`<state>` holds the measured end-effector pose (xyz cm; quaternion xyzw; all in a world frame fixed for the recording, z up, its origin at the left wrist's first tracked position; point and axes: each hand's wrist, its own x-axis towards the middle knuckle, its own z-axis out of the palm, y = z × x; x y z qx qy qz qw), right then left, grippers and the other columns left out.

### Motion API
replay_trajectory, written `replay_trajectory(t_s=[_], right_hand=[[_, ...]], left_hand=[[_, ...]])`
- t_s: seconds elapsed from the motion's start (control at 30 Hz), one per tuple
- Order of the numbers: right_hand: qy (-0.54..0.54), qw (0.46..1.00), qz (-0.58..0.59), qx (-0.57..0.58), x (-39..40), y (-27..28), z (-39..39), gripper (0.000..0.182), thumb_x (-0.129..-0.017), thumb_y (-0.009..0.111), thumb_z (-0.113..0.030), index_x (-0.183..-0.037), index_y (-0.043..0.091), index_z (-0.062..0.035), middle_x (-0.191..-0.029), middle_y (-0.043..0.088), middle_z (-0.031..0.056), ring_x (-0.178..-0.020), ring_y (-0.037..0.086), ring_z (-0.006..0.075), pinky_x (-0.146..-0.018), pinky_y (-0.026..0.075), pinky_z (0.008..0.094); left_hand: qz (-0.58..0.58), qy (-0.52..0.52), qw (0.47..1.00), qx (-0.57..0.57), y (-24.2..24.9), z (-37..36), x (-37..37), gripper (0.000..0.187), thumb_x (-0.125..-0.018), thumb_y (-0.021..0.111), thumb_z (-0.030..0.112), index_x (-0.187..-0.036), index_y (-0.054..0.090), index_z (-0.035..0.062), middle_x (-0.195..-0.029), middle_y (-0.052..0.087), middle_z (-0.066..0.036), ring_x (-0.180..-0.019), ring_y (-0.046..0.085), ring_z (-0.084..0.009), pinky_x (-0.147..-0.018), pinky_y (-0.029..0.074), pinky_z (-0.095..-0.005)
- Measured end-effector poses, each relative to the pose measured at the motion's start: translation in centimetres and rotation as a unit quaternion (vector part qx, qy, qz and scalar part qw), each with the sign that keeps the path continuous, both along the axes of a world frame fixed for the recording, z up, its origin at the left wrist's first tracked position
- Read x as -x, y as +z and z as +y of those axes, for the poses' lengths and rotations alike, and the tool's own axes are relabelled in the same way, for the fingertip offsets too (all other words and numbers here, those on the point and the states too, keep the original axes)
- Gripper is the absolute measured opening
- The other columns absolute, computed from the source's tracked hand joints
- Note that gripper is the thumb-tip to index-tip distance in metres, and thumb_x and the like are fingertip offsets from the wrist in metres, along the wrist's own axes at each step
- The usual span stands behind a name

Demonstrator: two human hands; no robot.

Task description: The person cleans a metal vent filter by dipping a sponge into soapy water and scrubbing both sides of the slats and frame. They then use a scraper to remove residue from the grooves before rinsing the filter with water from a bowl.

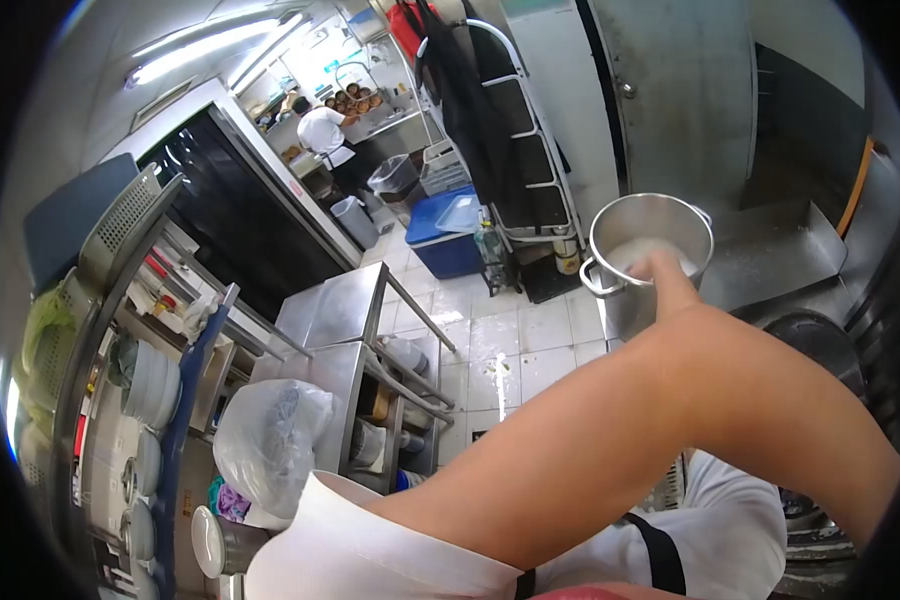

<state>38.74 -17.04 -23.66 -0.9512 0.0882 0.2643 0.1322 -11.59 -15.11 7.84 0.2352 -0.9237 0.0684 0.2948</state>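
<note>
A bare arm from the white sleeve on the left bends across the foreground and runs out at the lower right, so my left hand appears to be out of view. Behind this arm a hand, which I take as my right hand [658, 268], reaches down into a tall metal pot [652, 210] with loop handles. Whitish, cloudy contents [625, 252] fill part of the pot. The fingertips are too small and partly hidden to show whether they grip anything. The pot stands by a metal sink or counter [770, 250].
Metal tables [345, 310] stand on the left near a stuffed clear plastic bag [270, 440] and a rack with stacked plates [150, 385]. Further off are a blue cooler [435, 235], a folded ladder [540, 140] and a person in white [320, 130] at a far counter. The tiled floor [500, 330] looks wet.
</note>
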Motion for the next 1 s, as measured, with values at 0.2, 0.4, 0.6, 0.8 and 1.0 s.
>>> replay_trajectory(t_s=[0.2,0.4,0.6,0.8,1.0], right_hand=[[-0.055,0.995,0.073,0.038,3.8,2.8,-0.6,0.062,-0.081,0.061,-0.056,-0.132,0.067,-0.0209,-0.144,0.058,0.0068,-0.134,0.052,0.0274,-0.112,0.039,0.0396],[0.012,1.000,-0.002,0.021,3.9,2.3,-1.5,0.060,-0.078,0.066,-0.049,-0.130,0.067,-0.0193,-0.141,0.059,0.0095,-0.132,0.052,0.0280,-0.111,0.039,0.0354],[0.015,0.999,-0.014,0.034,0.3,-2.1,-2.4,0.061,-0.079,0.065,-0.050,-0.132,0.066,-0.0193,-0.145,0.056,0.0096,-0.134,0.051,0.0288,-0.112,0.039,0.0366],[0.008,1.000,0.023,0.017,2.8,2.5,-0.8,0.062,-0.075,0.069,-0.050,-0.129,0.068,-0.0190,-0.145,0.056,0.0110,-0.135,0.051,0.0279,-0.112,0.039,0.0368],[-0.059,0.996,-0.073,0.013,0.3,-2.1,-3.0,0.054,-0.070,0.077,-0.042,-0.117,0.074,-0.0142,-0.130,0.067,0.0125,-0.123,0.060,0.0292,-0.103,0.048,0.0385]], left_hand=[[0.001,-0.025,0.999,0.025,0.1,-1.6,-0.3,0.024,-0.093,0.054,0.026,-0.109,0.067,0.0136,-0.106,0.068,-0.018,-0.100,0.068,-0.0372,-0.081,0.056,-0.0468],[0.012,-0.024,0.999,0.037,-0.3,-1.5,-0.1,0.021,-0.093,0.054,0.026,-0.104,0.067,0.0138,-0.104,0.069,-0.017,-0.096,0.070,-0.0366,-0.080,0.056,-0.0474],[-0.058,0.005,0.997,0.050,-1.0,-2.8,0.1,0.047,-0.106,0.035,0.034,-0.153,0.036,0.0344,-0.135,0.062,-0.013,-0.111,0.064,-0.0318,-0.086,0.052,-0.0468],[-0.033,0.003,0.999,0.034,-0.8,-2.7,0.4,0.035,-0.101,0.042,0.030,-0.134,0.048,0.0225,-0.124,0.065,-0.016,-0.107,0.066,-0.0335,-0.085,0.053,-0.0471],[-0.017,0.001,1.000,0.013,0.0,-0.9,0.8,0.027,-0.096,0.048,0.025,-0.116,0.060,0.0105,-0.114,0.068,-0.018,-0.103,0.068,-0.0352,-0.084,0.055,-0.0475]])
